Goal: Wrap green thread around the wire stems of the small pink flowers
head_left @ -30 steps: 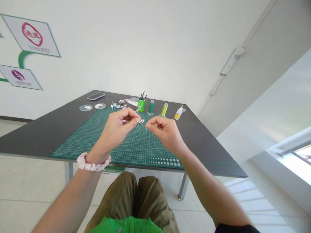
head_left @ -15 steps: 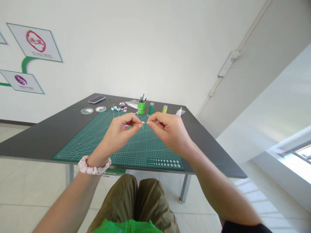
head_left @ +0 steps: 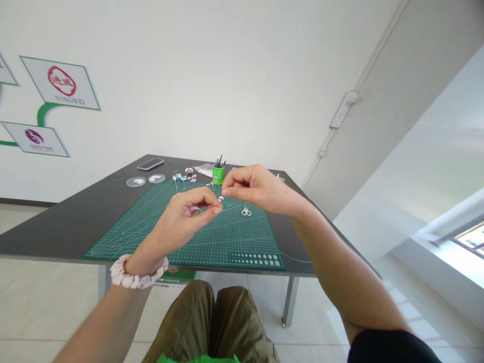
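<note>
My left hand [head_left: 192,214] is closed in a pinch over the green cutting mat [head_left: 212,242]. At its fingertips is a small white and purple piece [head_left: 221,199], too small to name surely. A strip of light purple material [head_left: 194,208] shows inside the curled fingers. Just above and to the right, my right hand [head_left: 259,189] pinches thumb and forefinger close to the piece's upper edge; whatever lies between them cannot be made out. White-handled scissors [head_left: 246,212] lie on the mat below my right hand, their blades partly hidden.
Blue wired flowers [head_left: 179,178] and purple ones [head_left: 190,174] lie at the mat's far edge. Behind are a green can of tools [head_left: 218,174], a plastic bag [head_left: 204,169], a phone [head_left: 150,164] and two shallow dishes [head_left: 135,182] with white bits on the black table [head_left: 56,227].
My right hand has turned flatter and sits higher than my left, which has dropped slightly. The scissors have come into sight, while the tubes behind my right hand are now mostly covered.
</note>
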`<action>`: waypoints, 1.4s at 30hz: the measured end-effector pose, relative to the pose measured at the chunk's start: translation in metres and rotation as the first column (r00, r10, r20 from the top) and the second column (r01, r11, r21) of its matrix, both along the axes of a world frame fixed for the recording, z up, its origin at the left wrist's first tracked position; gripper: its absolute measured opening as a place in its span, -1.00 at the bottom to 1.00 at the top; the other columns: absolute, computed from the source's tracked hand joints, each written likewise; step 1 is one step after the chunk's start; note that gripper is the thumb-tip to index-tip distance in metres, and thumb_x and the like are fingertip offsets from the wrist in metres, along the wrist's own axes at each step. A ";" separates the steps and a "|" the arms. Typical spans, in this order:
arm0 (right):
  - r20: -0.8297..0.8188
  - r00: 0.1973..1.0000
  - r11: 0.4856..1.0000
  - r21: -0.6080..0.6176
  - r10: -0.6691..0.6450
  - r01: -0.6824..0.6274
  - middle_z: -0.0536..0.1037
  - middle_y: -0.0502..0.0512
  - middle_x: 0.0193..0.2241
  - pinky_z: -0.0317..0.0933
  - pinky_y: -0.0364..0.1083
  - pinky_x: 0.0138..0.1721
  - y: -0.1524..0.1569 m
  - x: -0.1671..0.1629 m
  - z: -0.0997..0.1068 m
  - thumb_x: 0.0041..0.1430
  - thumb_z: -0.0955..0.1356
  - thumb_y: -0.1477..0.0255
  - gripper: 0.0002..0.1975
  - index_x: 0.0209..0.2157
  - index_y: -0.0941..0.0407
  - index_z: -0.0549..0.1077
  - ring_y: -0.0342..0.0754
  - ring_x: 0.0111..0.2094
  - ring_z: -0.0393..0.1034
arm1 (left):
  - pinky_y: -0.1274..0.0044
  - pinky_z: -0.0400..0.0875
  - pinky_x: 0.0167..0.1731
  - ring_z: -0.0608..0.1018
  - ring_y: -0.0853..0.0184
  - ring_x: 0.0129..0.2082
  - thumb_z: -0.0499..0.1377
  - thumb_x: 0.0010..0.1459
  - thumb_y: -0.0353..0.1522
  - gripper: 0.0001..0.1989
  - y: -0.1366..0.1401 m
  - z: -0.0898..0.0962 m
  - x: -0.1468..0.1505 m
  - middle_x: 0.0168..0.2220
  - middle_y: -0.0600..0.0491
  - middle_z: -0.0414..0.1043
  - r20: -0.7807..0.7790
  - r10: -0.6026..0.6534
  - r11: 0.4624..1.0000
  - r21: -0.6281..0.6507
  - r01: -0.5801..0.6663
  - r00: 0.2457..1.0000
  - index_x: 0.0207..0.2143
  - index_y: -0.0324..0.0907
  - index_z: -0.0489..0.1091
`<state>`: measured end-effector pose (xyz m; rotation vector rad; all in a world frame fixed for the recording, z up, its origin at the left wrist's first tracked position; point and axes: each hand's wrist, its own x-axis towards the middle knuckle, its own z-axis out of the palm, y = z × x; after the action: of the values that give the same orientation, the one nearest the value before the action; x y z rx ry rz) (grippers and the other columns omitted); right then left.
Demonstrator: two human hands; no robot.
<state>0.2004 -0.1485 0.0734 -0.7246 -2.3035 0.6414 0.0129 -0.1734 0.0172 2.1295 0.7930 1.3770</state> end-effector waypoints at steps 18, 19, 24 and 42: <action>-0.464 0.875 0.887 -0.451 -0.139 -0.098 0.24 -0.17 -0.66 -0.14 -0.18 -0.63 -0.007 -0.014 -0.065 0.01 0.44 0.22 -0.72 -0.52 0.13 0.40 -0.27 -0.66 -0.03 | 0.57 0.27 -0.47 0.39 0.42 -0.50 0.17 0.08 -0.38 -0.88 0.009 -0.002 -0.002 -0.51 0.12 0.41 0.096 0.122 0.992 -0.002 -0.122 0.988 -0.50 -0.19 0.41; -0.454 0.877 0.909 -0.414 -0.157 -0.052 0.24 -0.16 -0.66 -0.11 -0.17 -0.61 -0.010 -0.015 -0.066 0.04 0.42 0.23 -0.73 -0.52 0.13 0.39 -0.26 -0.65 -0.01 | 0.57 0.27 -0.46 0.40 0.42 -0.49 0.17 0.08 -0.38 -0.88 0.011 -0.003 -0.002 -0.51 0.11 0.41 0.087 0.131 0.991 0.003 -0.132 0.988 -0.50 -0.19 0.41; -0.334 0.920 0.977 -0.131 -0.204 0.169 0.23 -0.11 -0.64 0.00 -0.16 -0.53 -0.025 -0.011 -0.064 0.16 0.30 0.41 -0.81 -0.52 0.13 0.36 -0.21 -0.58 0.05 | 0.55 0.29 -0.43 0.44 0.39 -0.46 0.15 0.11 -0.37 -0.87 0.016 -0.003 0.001 -0.50 0.10 0.44 0.016 0.138 0.989 0.044 -0.139 0.990 -0.48 -0.20 0.41; 0.215 0.947 0.927 0.341 -0.237 0.155 0.31 -0.08 -0.62 -0.08 -0.14 -0.47 -0.030 0.005 0.006 0.15 0.27 0.60 -0.80 -0.53 0.17 0.39 -0.22 -0.57 0.08 | 0.57 0.25 -0.46 0.38 0.44 -0.48 0.13 0.17 -0.46 -0.85 0.005 0.009 0.004 -0.50 0.14 0.39 -0.160 -0.011 0.989 0.142 0.034 0.987 -0.48 -0.19 0.38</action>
<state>0.2050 -0.1786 0.0794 -0.9069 -2.4404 0.0773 0.0173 -0.1680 0.0265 2.3766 0.7470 1.3010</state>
